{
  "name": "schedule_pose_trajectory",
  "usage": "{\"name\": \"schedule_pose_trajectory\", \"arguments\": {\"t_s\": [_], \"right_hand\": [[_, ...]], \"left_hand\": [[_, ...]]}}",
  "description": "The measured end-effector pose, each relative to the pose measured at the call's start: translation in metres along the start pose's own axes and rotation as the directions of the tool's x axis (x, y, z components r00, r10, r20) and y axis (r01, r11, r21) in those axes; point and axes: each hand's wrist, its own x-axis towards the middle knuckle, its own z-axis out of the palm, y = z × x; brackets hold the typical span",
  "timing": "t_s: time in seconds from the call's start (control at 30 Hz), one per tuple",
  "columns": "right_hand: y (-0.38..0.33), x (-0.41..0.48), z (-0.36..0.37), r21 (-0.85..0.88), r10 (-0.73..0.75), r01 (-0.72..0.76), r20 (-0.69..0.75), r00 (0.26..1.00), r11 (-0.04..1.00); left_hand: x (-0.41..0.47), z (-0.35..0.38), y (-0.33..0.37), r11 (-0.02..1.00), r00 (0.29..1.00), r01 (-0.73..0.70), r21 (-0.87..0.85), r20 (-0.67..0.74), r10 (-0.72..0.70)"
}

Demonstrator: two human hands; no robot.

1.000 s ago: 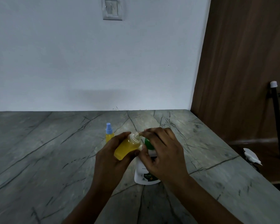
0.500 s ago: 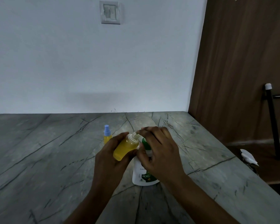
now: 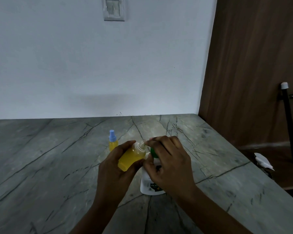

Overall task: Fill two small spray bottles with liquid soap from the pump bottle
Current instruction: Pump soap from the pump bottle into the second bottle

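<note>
My left hand point(image 3: 114, 171) grips a small clear bottle of yellow liquid point(image 3: 131, 157), tilted with its open threaded neck toward the right. My right hand point(image 3: 167, 164) rests over the green pump head point(image 3: 153, 153) of the white pump bottle point(image 3: 150, 186), which stands on the counter; its fingertips sit at the small bottle's mouth. The pump's nozzle is hidden by my fingers. A second small spray bottle point(image 3: 112, 141), yellow with a blue cap, stands upright just behind my left hand.
The grey marble counter point(image 3: 41, 166) runs to a white wall at the back and ends at a right edge beside a brown wooden door point(image 3: 254, 65). A black pole point(image 3: 289, 124) and a white scrap point(image 3: 263, 162) lie beyond that edge.
Both hands and the bottles hold the same pose; only the camera view has shifted slightly.
</note>
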Motion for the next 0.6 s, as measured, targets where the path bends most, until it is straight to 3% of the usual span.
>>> {"name": "schedule_pose_trajectory", "arguments": {"t_s": [0.6], "right_hand": [[0.0046,0.0094,-0.0056,0.025,-0.033,0.034,-0.02,0.999,0.999]], "left_hand": [[0.0045,0.0038,0.0089,1.0,0.999,-0.023,-0.002,-0.025,0.023]]}}
